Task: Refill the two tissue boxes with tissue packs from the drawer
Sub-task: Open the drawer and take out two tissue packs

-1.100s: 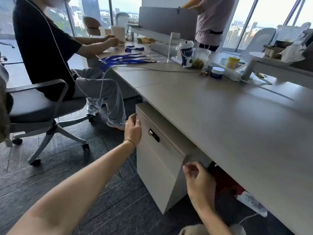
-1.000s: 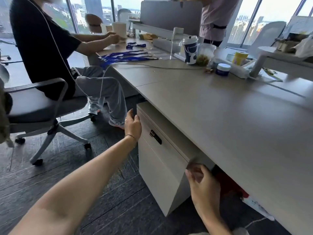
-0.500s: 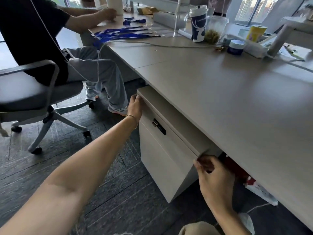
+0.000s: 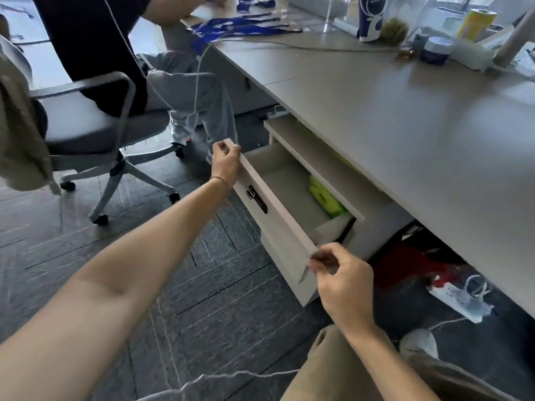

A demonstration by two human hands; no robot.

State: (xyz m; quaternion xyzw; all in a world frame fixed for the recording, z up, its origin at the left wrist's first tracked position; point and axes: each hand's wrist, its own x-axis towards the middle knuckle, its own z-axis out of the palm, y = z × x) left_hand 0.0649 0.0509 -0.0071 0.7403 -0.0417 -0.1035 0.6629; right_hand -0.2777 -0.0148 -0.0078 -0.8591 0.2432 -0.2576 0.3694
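Green tissue pack (image 4: 324, 195) at drawer (image 4: 285, 195) rear, partly hidden under cabinet top, beneath tabletop (image 4: 405, 117); left hand (image 4: 225, 161) fingers pinch drawer-front far corner; right hand (image 4: 341, 280) fingers pinch near corner.

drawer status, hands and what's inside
Left hand and right hand grip the drawer front's two ends. Drawer part open, green pack inside. Nothing blocking.
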